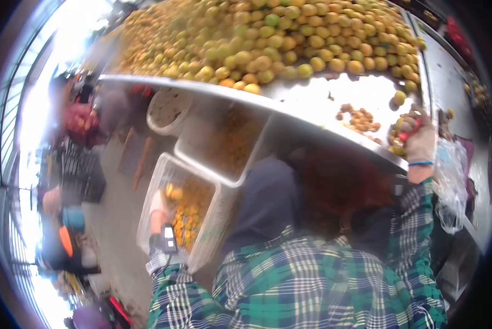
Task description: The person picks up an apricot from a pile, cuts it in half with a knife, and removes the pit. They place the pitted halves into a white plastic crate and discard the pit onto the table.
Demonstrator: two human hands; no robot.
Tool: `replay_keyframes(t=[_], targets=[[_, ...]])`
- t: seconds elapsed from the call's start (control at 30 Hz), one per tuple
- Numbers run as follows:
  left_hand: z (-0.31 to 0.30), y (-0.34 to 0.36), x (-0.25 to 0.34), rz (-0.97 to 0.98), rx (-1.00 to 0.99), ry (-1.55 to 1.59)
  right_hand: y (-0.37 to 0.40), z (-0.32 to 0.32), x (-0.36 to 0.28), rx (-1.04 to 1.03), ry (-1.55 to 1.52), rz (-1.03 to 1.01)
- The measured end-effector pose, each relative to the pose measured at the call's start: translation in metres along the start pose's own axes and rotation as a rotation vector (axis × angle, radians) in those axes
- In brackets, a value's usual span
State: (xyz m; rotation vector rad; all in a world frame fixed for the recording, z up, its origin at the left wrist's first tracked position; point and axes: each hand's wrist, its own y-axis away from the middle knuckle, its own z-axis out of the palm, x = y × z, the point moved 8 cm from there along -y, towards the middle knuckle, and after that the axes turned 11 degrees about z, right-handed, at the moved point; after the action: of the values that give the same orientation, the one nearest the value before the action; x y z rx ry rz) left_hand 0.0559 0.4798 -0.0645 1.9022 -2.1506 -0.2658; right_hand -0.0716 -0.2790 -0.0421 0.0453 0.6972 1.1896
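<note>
My left hand point(159, 211), pale-gloved and smeared by motion, reaches down into a white plastic crate point(143, 222). Orange fruit pieces point(173, 192) show right at its fingertips, but I cannot tell whether the fingers grip them. Cut orange fruit point(186, 222) lies below in the crate. At the right end of the metal table point(311, 104), my right hand point(418, 142) wears a dirty glove and is closed around a small red object point(406, 129). Yellow-green fruits lie beside those fingers. A little pile of brown pits point(361, 118) sits nearby on the table.
Whole yellow-green fruit point(289, 38) is heaped across the table's far side. A second white crate point(224, 172) and a white bucket point(168, 118) stand below its edge. A clear plastic bag point(451, 186) hangs at right. Another person point(81, 120) and black crates point(81, 170) are at left.
</note>
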Motion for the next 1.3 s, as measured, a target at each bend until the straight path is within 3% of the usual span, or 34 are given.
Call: replay_keyframes(t=[0.03,0.07,0.1,0.13,0.17,0.2,0.23,0.33,0.4,0.43,0.47,0.5,0.53,0.6,0.67,0.73,0.9,0.97,1.0,1.07,1.1,1.23,1.3], targets=[[0.028,0.006,-0.036,-0.103,-0.231,-0.206,0.004,-0.003,0.004,0.059,0.025,-0.015],[0.079,-0.009,-0.108,0.193,0.066,-0.244,0.015,0.006,0.011,0.130,0.039,-0.062],[0.064,0.009,-0.079,0.473,0.369,-0.363,0.034,0.016,0.007,0.242,0.134,-0.231],[0.082,-0.019,-0.119,0.012,0.142,0.394,0.011,0.002,0.009,-0.088,-0.043,-0.124],[0.030,0.002,-0.044,-0.602,0.269,1.017,0.016,-0.003,0.002,0.137,-0.041,-0.175],[0.023,-0.022,-0.022,-0.464,0.202,1.153,0.036,0.017,-0.005,0.159,0.042,-0.320],[0.003,-0.042,0.015,-0.199,0.057,1.282,0.037,0.015,-0.007,0.224,-0.138,-0.335],[-0.067,-0.094,0.133,0.047,-0.004,1.431,0.030,-0.005,-0.010,0.236,-0.509,-0.195],[-0.145,-0.085,0.246,0.358,-0.006,0.984,0.045,0.006,-0.021,0.123,-0.541,-0.222],[-0.166,-0.101,0.287,0.789,0.088,0.575,0.050,0.002,-0.029,0.119,-0.497,-0.258],[-0.188,-0.082,0.354,0.926,0.036,0.305,0.055,-0.001,-0.036,0.117,-0.449,-0.292],[-0.197,-0.070,0.402,1.238,0.105,-0.053,0.068,0.004,-0.043,0.138,-0.446,-0.316],[-0.207,-0.056,0.449,1.142,-0.055,0.313,0.072,0.003,-0.047,0.112,-0.488,-0.330],[-0.190,-0.082,0.500,0.805,-0.223,0.585,0.077,-0.002,-0.060,0.130,-0.500,-0.363],[-0.168,-0.096,0.563,1.037,-0.158,0.618,0.073,-0.013,-0.067,0.124,-0.516,-0.414],[-0.125,-0.102,0.617,0.909,-0.231,0.760,0.063,-0.027,-0.073,0.130,-0.534,-0.425],[-0.037,-0.108,0.722,1.122,-0.119,0.478,0.054,-0.030,-0.084,0.121,-0.560,-0.358],[-0.018,-0.107,0.746,1.167,-0.063,0.375,0.050,-0.029,-0.091,0.090,-0.526,-0.322],[-0.001,-0.112,0.755,1.081,-0.174,0.402,0.048,-0.029,-0.094,0.093,-0.535,-0.320],[-0.003,-0.087,0.775,1.261,0.006,0.017,0.047,-0.031,-0.097,0.237,-0.436,-0.304],[-0.011,-0.070,0.782,1.153,-0.194,0.058,0.048,-0.025,-0.102,0.188,-0.404,-0.320],[-0.004,-0.068,0.771,1.288,-0.216,0.147,0.044,-0.018,-0.108,0.175,-0.287,-0.282],[-0.009,-0.065,0.750,1.140,-0.400,0.563,0.037,-0.017,-0.112,0.218,-0.185,-0.232]])
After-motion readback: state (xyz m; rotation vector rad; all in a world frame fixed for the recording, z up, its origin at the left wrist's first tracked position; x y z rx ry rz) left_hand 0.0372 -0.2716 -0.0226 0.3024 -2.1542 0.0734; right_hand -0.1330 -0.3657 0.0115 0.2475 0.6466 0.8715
